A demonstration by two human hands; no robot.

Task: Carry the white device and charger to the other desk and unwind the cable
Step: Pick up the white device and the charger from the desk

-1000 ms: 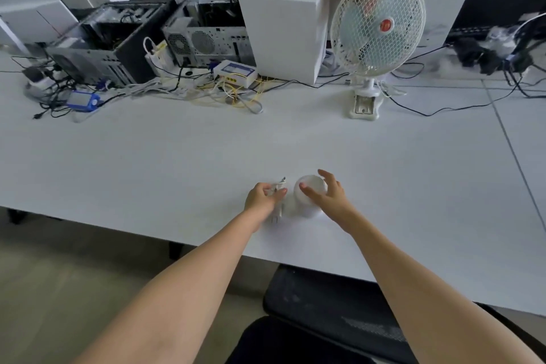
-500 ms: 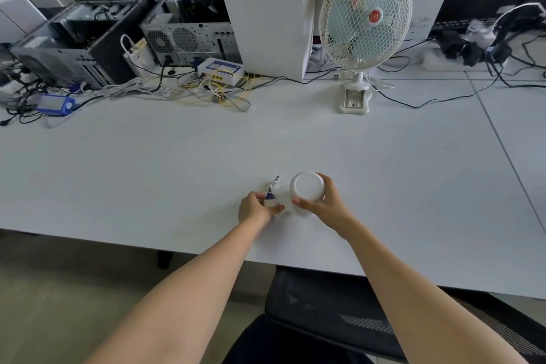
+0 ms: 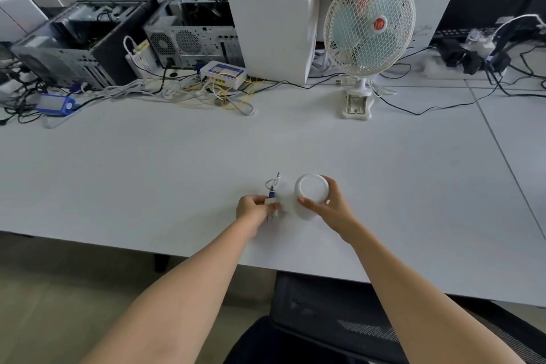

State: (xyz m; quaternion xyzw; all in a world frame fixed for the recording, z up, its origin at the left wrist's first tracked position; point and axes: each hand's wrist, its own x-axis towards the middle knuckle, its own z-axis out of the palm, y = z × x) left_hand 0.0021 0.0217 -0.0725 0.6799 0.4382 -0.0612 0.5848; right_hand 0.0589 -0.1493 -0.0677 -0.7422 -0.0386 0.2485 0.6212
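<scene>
Gripping the charger (image 3: 272, 204) in your left hand (image 3: 253, 210), prongs toward you, you clasp the round white device (image 3: 312, 190) with your right hand (image 3: 330, 207) near the counter's (image 3: 147, 174) front edge, cable (image 3: 274, 183) bunched between.

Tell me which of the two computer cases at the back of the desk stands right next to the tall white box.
The right-hand computer case, whose side sits against the tall white box. The other computer case stands further left, near the desk's left end.
</scene>
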